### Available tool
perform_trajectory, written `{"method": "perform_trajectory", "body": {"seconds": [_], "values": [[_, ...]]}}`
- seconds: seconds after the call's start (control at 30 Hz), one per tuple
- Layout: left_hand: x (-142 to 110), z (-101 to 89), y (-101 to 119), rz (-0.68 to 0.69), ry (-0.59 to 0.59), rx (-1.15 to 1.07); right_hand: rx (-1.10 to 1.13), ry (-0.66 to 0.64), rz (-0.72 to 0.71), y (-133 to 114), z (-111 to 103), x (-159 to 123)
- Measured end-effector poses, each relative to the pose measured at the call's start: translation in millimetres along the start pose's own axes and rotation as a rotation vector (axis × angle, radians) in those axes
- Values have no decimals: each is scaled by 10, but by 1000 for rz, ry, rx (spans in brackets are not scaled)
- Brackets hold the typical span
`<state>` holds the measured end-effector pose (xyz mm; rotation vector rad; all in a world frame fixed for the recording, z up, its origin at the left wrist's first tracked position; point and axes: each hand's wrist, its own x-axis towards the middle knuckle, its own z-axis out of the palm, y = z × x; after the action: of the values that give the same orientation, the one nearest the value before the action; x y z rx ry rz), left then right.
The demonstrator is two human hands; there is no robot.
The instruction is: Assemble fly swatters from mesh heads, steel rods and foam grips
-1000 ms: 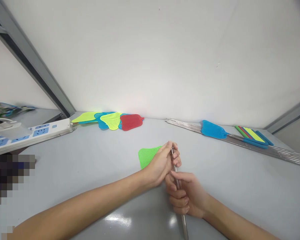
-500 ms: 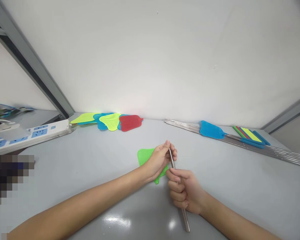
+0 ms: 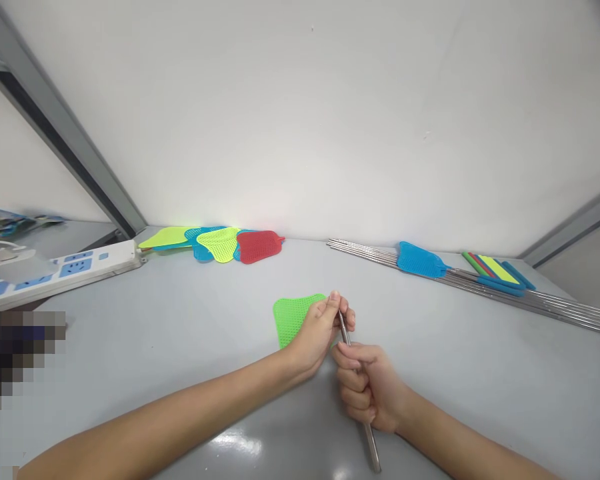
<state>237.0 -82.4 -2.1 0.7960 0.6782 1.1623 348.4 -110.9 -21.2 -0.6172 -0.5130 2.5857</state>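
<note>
A slim silver metal rod (image 3: 371, 448) slants between my two hands, its lower end pointing toward me. My left hand (image 3: 327, 323) pinches the upper end between thumb and fingers, hiding the tip. Lower down, my right hand (image 3: 363, 387) wraps its fingers round the rod. Under my left hand lies a green perforated fly swatter head (image 3: 293, 319), flat on the grey table; my hand and wrist cover its right and lower parts.
Yellow, blue and red swatter heads (image 3: 260, 247) lie by the wall at the back left. Back right, a blue swatter (image 3: 421, 260) rests on several metal rods (image 3: 363, 249), beside coloured sleeves (image 3: 500, 269). A white power strip (image 3: 100, 262) is at far left.
Both hands and the rod have shifted slightly down toward me. The top right of the green swatter head shows more, while its narrow neck is now hidden.
</note>
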Motion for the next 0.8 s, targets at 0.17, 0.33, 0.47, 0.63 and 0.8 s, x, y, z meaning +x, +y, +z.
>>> {"method": "perform_trajectory", "body": {"seconds": [0.17, 0.33, 0.47, 0.63, 0.8], "values": [[-45, 21, -6, 12, 18, 14, -4, -2, -2, -3, 4, -7], [-99, 47, -17, -13, 32, 55, -28, 23, 6, 5, -1, -7], [-128, 56, -38, -4, 52, 93, -29, 0, 16, 17, -15, -2], [-142, 47, -66, 21, 56, 106, -19, -19, 13, 27, -19, -1], [-165, 55, -94, 18, 71, 110, 7, -15, 35, 17, -27, -7]]}}
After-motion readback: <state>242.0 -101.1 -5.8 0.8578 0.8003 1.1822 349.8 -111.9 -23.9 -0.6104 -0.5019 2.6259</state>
